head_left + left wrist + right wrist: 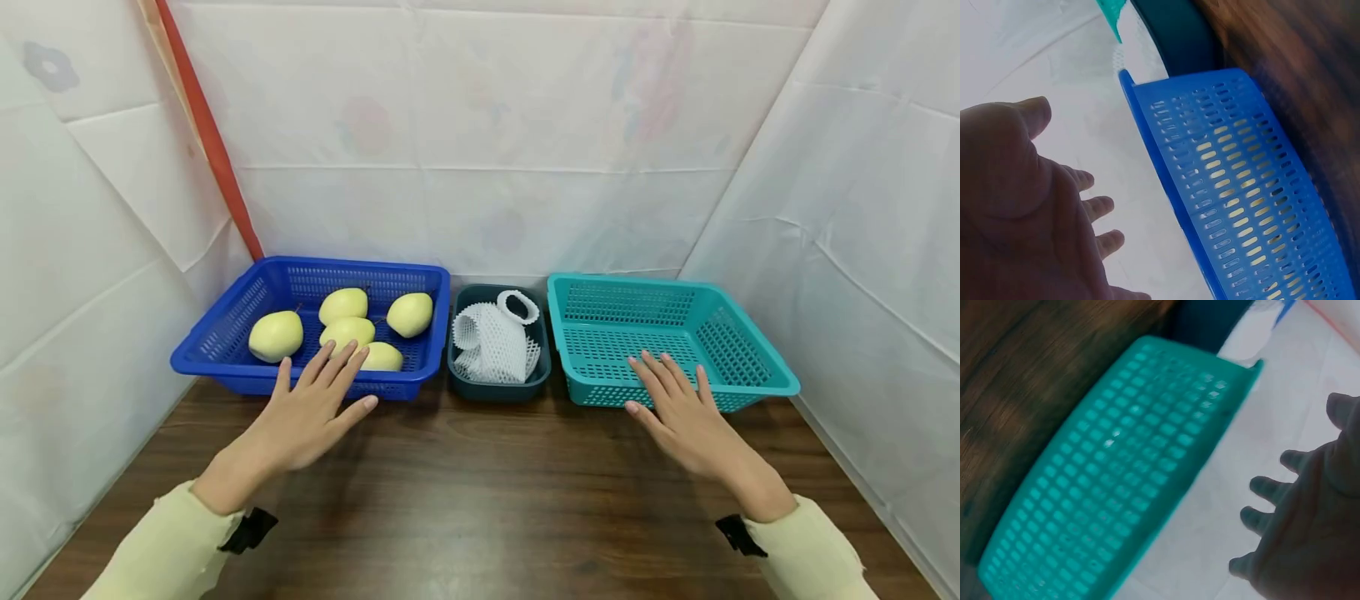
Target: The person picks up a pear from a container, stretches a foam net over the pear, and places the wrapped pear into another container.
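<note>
In the head view my left hand [306, 418] hovers with spread fingers before the front of a blue basket [225, 358]. Several pale yellow-green pears lie in that basket, among them a pear [275, 337] at its left and another pear [410, 314] at its right. My right hand [684, 415], its fingers straight and apart, is held over the front rim of a teal basket [750, 379]. Neither hand holds anything. Between the baskets, a dark green bin [495, 392] contains white foam net sleeves [498, 346]. Both wrist views show the hands apart from the basket walls.
All three containers stand in a row on a dark wooden table [480, 500]. White sheeting [480, 125] hangs behind and at both sides. A red strip [210, 133] runs down the back left corner behind the blue basket.
</note>
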The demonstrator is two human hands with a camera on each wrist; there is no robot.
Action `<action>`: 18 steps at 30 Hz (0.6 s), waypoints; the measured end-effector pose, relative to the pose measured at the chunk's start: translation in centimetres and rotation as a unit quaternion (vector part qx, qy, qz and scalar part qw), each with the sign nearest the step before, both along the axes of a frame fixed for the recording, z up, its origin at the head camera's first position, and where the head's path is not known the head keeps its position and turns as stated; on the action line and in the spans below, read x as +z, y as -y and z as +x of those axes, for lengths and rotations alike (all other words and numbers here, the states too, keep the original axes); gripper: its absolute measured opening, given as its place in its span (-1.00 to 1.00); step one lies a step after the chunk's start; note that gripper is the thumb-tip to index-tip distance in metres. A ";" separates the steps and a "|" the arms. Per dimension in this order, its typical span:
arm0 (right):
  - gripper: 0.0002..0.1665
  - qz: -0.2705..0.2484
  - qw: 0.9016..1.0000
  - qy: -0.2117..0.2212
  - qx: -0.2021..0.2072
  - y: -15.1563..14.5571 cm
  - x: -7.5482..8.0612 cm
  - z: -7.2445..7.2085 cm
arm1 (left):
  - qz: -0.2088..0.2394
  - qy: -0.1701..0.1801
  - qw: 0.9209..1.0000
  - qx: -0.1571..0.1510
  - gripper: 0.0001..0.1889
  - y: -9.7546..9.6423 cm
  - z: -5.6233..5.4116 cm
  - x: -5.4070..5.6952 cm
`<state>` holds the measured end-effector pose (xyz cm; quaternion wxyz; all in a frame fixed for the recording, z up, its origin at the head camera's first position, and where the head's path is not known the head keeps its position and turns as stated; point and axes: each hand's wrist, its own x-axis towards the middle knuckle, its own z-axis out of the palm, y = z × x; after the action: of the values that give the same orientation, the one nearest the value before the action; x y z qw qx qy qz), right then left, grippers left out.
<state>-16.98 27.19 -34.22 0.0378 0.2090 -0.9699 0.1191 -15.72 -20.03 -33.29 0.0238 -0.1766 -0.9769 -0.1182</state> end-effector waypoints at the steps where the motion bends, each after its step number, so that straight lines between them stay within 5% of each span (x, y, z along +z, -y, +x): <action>1: -0.24 -0.001 1.000 -0.003 0.001 -0.1 -0.1 -0.5 | 0.004 0.006 1.000 -0.002 -0.24 0.0 -0.5 0.1; 9: -0.29 0.001 0.999 -0.040 0.016 -0.8 -1.2 -4.1 | 0.034 0.069 0.997 -0.014 -0.24 0.1 -4.2 0.8; 18: -0.34 0.007 0.999 -0.031 0.020 -0.8 -2.6 -5.3 | 0.042 0.120 0.991 -0.035 -0.33 -0.2 -8.2 0.6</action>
<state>-22.26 27.99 -36.84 0.0637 0.2326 -0.9646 0.1067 -23.90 -19.81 -32.72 -0.0907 -0.1936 -0.9602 -0.1800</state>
